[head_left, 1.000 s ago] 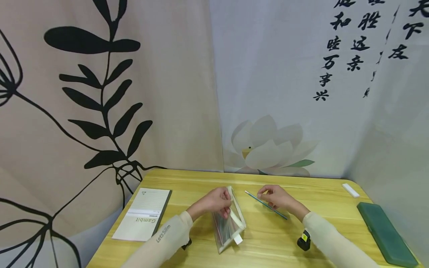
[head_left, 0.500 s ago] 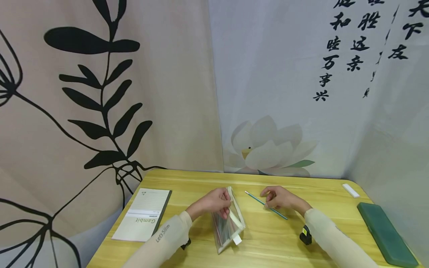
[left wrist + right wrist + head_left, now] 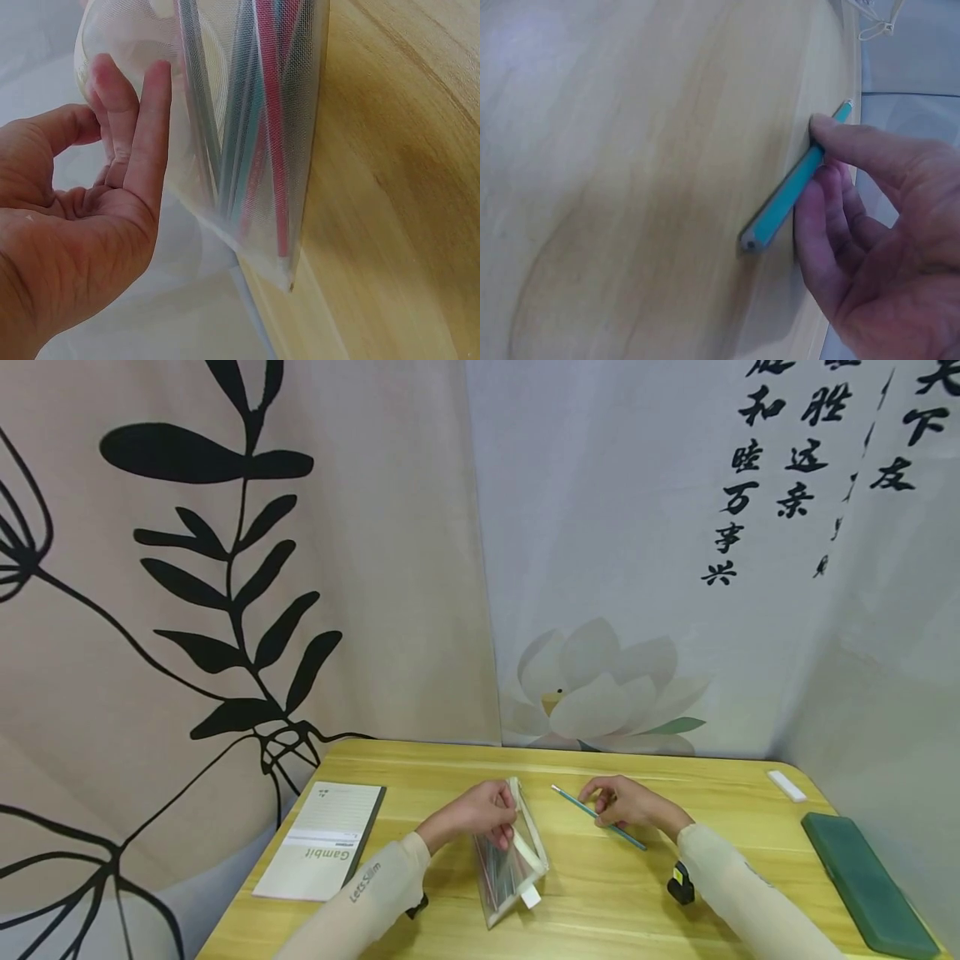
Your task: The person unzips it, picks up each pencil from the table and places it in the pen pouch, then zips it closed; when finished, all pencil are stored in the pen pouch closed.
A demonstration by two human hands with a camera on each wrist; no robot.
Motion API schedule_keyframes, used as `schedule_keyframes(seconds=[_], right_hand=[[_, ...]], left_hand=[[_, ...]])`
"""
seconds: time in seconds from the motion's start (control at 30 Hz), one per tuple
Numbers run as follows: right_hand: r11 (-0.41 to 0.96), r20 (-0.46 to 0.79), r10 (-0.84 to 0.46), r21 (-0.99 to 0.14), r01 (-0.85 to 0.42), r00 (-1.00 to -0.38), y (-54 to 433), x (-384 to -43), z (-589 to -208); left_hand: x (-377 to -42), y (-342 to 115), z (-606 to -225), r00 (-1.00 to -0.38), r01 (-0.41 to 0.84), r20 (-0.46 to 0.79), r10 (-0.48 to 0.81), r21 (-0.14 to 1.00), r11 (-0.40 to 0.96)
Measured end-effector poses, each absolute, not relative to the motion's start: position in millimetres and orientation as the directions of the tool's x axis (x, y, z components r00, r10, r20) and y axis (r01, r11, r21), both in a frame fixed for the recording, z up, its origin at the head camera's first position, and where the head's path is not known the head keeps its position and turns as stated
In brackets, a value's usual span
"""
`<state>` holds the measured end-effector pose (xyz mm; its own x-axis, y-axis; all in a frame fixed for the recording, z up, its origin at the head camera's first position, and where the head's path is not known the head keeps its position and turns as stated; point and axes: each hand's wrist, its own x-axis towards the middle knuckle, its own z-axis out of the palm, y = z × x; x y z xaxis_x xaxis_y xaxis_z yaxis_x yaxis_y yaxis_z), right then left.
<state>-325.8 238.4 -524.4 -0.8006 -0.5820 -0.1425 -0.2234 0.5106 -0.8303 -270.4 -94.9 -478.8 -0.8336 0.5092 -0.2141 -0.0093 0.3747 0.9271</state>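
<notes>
My left hand (image 3: 483, 814) pinches the upper rim of a see-through mesh pencil case (image 3: 498, 877), holding it up over the table. Inside, through the mesh in the left wrist view, several red and teal pencils (image 3: 271, 135) stand close together. The left middle fingers (image 3: 146, 135) extend loosely beside the mesh. To the right, my right hand (image 3: 626, 802) pinches a teal pencil (image 3: 621, 834) between thumb and fingertips. In the right wrist view the pencil (image 3: 787, 193) slants low over the wood, its blunt unsharpened end toward the camera and a pale tip at the far end.
A Gambit notepad (image 3: 318, 843) lies at the left of the wooden table (image 3: 600, 918). On the right are a dark green flat case (image 3: 866, 881) and a small white block (image 3: 787, 786) near the back corner. A printed curtain (image 3: 405, 568) hangs behind the table.
My right hand has shifted slightly to the right along the pencil, and its thumb and fingers have come together on it. The left hand and the pencil case stay nearly still.
</notes>
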Motion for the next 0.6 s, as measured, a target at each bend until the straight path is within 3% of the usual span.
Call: schedule_keyframes(seconds=[0.3, 0.6], right_hand=[[0.533, -0.131, -0.561, -0.813, -0.235, -0.817, 239.2, -326.2, -526.9], [0.635, -0.129, -0.509, -0.724, -0.270, -0.851, 235.4, -325.2, -527.3]], left_hand=[[-271.4, -95.2, -480.3, -0.832, 0.000, -0.213, 0.513, 0.924, 0.383], [-268.4, -93.2, -479.3, -0.832, -0.009, -0.219, 0.510, 0.924, 0.382]])
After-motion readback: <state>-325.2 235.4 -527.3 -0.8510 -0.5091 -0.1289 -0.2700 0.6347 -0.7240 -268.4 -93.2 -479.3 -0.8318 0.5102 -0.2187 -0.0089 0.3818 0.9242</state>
